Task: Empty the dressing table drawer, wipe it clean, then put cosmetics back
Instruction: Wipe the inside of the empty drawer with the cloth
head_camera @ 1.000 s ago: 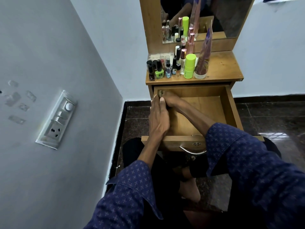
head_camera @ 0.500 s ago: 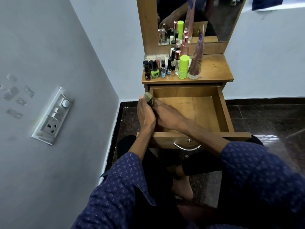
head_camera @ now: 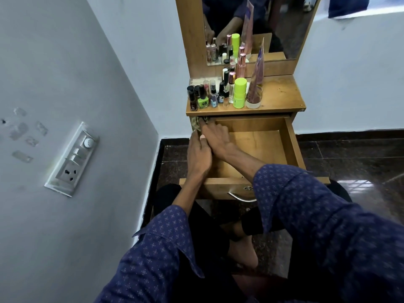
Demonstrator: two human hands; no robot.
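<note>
The wooden drawer [head_camera: 292,147] of the dressing table is pulled out and its bottom is bare. My right hand [head_camera: 216,138] reaches across to the back left corner and holds a greenish patterned cloth [head_camera: 196,125] against the wood just under the tabletop. My left hand [head_camera: 197,157] lies along the drawer's left wall, thumb on the inner side, gripping it. Several cosmetics [head_camera: 215,96] stand on the tabletop: nail polish bottles, small sprays, a lime green stick [head_camera: 239,92] and a tall purple tube [head_camera: 256,84].
A mirror [head_camera: 279,25] rises behind the tabletop. A grey wall with a switch board [head_camera: 73,158] is close on the left. The drawer's metal handle [head_camera: 242,197] hangs above my crossed legs on the dark tiled floor [head_camera: 349,162].
My right hand has pushed the cloth from the middle of the left wall back into the rear left corner. My left hand has slid a little forward along the wall.
</note>
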